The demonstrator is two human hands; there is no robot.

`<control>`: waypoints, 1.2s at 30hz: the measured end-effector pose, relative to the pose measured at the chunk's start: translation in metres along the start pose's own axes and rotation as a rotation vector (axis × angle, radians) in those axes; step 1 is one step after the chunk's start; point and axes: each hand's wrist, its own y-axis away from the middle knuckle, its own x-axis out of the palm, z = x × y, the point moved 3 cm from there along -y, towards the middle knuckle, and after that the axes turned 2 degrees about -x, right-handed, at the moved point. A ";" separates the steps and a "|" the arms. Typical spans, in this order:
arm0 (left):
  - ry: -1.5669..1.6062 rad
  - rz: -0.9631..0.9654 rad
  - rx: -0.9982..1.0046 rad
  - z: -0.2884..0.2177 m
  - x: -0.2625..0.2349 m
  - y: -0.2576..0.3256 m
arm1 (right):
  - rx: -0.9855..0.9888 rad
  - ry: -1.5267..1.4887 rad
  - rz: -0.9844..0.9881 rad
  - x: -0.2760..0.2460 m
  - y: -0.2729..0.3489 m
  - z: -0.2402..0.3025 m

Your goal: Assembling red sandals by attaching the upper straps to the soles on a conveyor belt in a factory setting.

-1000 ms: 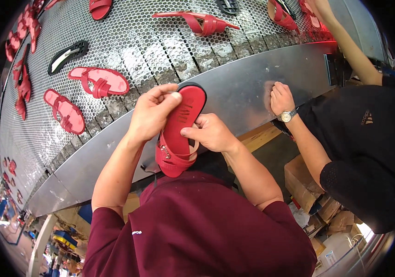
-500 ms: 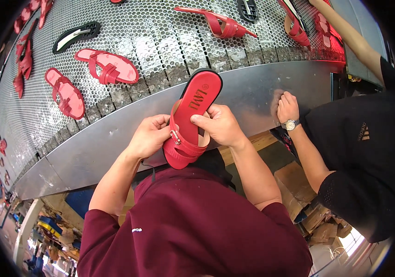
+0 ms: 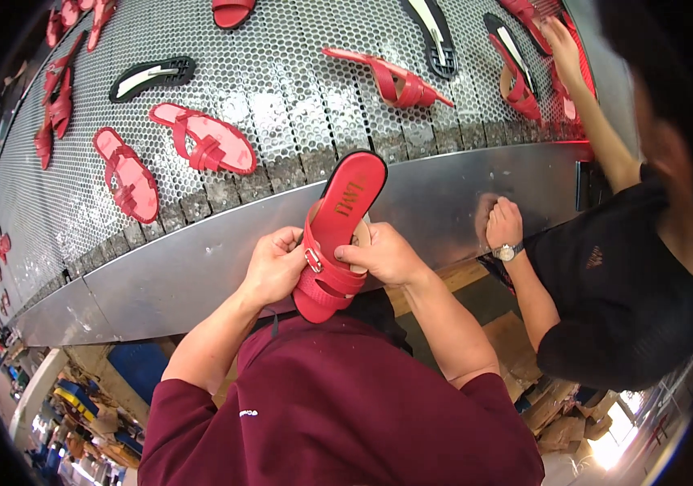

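Note:
Between my two hands is a red slide sandal (image 3: 338, 235) with a black sole edge, its toe end toward my body and its heel pointing up and away. My left hand (image 3: 276, 266) pinches the strap on its left side, next to a small buckle. On the other side my right hand (image 3: 384, 253) grips the sandal, thumb lying on the insole and the other fingers hidden beneath. The sandal is held in front of the metal side panel of a conveyor, just above my lap.
A perforated metal conveyor (image 3: 281, 57) curves ahead, carrying red uppers (image 3: 127, 176), a red strappy sandal (image 3: 399, 79) and black soles (image 3: 152, 78). At the right a co-worker in black (image 3: 605, 292) reaches over the belt. Cardboard boxes (image 3: 553, 413) lie below, right.
The view has tilted, so the belt and sandal sit lower in the picture. My hands keep hold of the sandal. The co-worker's far hand now shows over the belt's right end.

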 end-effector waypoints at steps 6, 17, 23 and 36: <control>0.711 0.353 0.071 0.005 0.012 0.028 | -0.088 -0.046 -0.062 -0.006 -0.003 0.007; 0.488 0.048 0.067 -0.031 0.011 -0.009 | -0.335 -0.251 -0.058 -0.028 -0.009 0.021; 0.504 0.121 0.297 -0.161 -0.020 -0.136 | -0.209 -0.026 -0.040 -0.028 0.001 -0.011; -0.952 -1.319 0.352 -0.036 -0.262 0.003 | 0.022 0.091 -0.137 -0.008 -0.023 -0.020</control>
